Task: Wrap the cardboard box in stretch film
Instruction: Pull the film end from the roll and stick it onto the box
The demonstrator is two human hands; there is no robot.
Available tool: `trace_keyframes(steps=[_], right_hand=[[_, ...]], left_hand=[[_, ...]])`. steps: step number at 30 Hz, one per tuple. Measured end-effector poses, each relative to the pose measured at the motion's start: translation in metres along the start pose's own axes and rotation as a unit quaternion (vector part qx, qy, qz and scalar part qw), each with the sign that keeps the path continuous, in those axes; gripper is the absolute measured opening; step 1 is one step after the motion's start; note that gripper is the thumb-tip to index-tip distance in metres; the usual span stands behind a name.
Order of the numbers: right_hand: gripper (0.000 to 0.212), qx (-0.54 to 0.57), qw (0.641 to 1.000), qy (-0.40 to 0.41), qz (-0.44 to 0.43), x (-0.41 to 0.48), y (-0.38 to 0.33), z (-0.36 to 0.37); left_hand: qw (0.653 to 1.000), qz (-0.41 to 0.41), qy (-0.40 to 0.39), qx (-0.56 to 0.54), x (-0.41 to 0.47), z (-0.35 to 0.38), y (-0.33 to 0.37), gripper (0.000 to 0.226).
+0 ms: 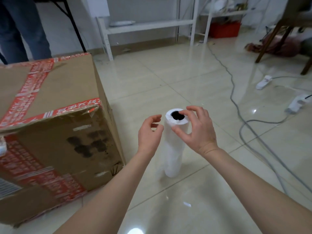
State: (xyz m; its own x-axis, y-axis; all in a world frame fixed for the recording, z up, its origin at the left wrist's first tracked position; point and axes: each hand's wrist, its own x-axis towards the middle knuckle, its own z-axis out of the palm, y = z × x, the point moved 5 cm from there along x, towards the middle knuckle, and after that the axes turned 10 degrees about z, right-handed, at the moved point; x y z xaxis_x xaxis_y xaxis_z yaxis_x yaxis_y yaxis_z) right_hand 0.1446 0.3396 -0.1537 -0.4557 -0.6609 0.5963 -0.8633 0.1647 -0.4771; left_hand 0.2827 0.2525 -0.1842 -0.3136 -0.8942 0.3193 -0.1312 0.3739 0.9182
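A large cardboard box [55, 125] sealed with red printed tape stands on the tiled floor at the left. To its right a white roll of stretch film [173, 159] stands upright with its dark core hole facing up. My left hand [149, 134] hovers just left of the roll's top, fingers curled and apart, holding nothing. My right hand [195, 129] is at the roll's top from the right, fingers spread around the rim, with a fingertip over the core hole and the thumb against the side. Whether it is gripping the roll is not clear.
A person's legs in jeans [23, 29] stand behind the box. Grey cables [236, 105] and white power strips [263, 82] lie on the floor at the right. White shelving [148, 26], a red crate [224, 29] and wooden chair legs [270, 43] are at the back.
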Motion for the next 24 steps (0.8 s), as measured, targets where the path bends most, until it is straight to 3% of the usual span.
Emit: trace_keyframes(steps=[6, 12, 17, 21, 24], right_hand=[[0.038, -0.005, 0.999, 0.011, -0.040, 0.005, -0.007, -0.004], [0.034, 0.008, 0.999, 0.006, -0.045, 0.004, -0.014, 0.000], [0.038, 0.008, 0.999, 0.007, -0.036, 0.008, -0.017, -0.001], [0.035, 0.003, 0.999, 0.011, -0.036, 0.007, -0.019, -0.002], [0.032, 0.006, 0.999, 0.011, -0.031, 0.008, -0.021, -0.003]], left_hand=[[0.997, 0.024, -0.077, -0.010, -0.001, 0.008, 0.013, 0.028], [1.000, -0.020, -0.005, 0.000, -0.002, -0.004, 0.010, 0.001], [0.999, -0.020, 0.010, 0.037, 0.001, -0.003, 0.012, 0.011], [0.995, -0.041, 0.088, 0.030, 0.001, -0.018, 0.007, 0.008], [0.998, -0.026, 0.058, -0.001, -0.002, -0.019, 0.012, 0.012]])
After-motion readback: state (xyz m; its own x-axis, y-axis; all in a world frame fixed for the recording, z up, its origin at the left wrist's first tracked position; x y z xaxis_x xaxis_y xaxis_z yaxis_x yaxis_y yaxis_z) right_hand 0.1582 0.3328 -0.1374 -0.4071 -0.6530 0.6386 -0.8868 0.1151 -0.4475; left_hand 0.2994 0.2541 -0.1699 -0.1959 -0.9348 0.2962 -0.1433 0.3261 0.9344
